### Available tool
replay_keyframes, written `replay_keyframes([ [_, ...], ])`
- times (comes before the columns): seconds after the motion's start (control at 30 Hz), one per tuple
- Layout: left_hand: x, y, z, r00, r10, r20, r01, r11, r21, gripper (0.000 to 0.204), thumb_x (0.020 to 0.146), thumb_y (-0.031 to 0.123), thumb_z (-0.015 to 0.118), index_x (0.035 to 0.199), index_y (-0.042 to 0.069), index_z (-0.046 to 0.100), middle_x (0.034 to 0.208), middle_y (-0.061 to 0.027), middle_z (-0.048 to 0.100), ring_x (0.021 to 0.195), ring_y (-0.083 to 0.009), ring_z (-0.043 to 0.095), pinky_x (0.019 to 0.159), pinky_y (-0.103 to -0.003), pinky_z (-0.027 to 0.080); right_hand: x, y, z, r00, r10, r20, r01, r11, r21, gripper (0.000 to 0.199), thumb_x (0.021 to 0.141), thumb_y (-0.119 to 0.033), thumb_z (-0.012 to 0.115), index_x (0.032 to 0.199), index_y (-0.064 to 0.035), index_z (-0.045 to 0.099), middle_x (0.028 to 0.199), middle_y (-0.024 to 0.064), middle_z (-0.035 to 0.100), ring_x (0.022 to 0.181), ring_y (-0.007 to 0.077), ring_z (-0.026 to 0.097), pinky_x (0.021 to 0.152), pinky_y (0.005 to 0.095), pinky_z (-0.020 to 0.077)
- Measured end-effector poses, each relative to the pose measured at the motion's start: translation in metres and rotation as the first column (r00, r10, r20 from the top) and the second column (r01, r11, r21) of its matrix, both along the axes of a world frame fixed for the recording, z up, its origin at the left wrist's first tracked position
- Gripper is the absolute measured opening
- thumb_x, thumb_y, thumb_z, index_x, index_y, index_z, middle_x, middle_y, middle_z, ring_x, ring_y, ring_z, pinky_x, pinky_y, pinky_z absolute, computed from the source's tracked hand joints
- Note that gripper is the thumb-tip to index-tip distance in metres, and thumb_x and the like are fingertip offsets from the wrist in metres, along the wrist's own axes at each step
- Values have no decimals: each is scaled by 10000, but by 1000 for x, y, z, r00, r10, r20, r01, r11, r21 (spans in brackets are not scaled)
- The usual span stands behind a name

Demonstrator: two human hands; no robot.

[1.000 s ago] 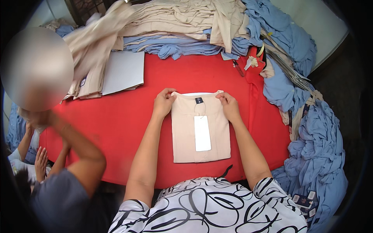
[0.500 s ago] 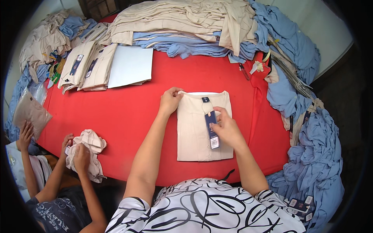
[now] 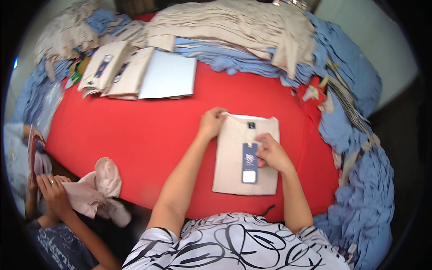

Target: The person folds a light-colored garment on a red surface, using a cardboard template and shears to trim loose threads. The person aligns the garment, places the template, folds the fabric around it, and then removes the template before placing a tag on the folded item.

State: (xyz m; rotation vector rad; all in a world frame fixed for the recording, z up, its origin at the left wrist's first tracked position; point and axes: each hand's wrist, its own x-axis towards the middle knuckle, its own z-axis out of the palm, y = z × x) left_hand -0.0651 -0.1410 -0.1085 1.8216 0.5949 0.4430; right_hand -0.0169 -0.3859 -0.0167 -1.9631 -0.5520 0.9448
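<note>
A folded beige shirt [image 3: 229,157] lies on the red cloth in front of me, its neck end away from me and a pale board edge showing at the neckline. My left hand [image 3: 212,123] pinches the shirt's far left corner. A dark blue hang tag [image 3: 249,164] rests flat on the shirt, below a small dark neck label [image 3: 251,125]. Over the shirt's right side is my right hand [image 3: 273,154], with thumb and index finger apart. Its thumb is at the tag's right edge; the other fingers curl partly out of sight.
Folded tagged beige shirts [image 3: 130,72] and white boards [image 3: 168,75] lie at the far left of the red table [image 3: 148,130]. Heaped beige shirts [image 3: 225,27] and blue garments [image 3: 360,189] line the back and right. At left, a co-worker's hand [image 3: 53,191] handles a beige garment [image 3: 90,189].
The view has shifted, moving the table rightward in the picture. My right fingers have moved off the tag's face to its right edge. The co-worker's beige garment has been spread out and drawn leftward.
</note>
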Motion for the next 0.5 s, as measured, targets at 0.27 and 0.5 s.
replay_keyframes([
  [0.27,10,-19,25,998,-17,57,17,1000,-3,150,848,90,666,985,40,701,829,-134,690,775,-224,671,731,-335,519,111,-35,-83,602,-445,663,312,895,317,227,890,-119,641,1064,20,600,843,69,636,840,142,598,779,302,475],
  [0.5,-30,-4,42,996,52,74,-57,996,74,167,877,98,621,1019,41,687,917,-171,695,866,-289,679,783,-373,518,130,4,-52,987,6,161,-24,994,109,151,914,-115,608,1010,-11,554,895,52,604,826,131,551,747,282,446],
])
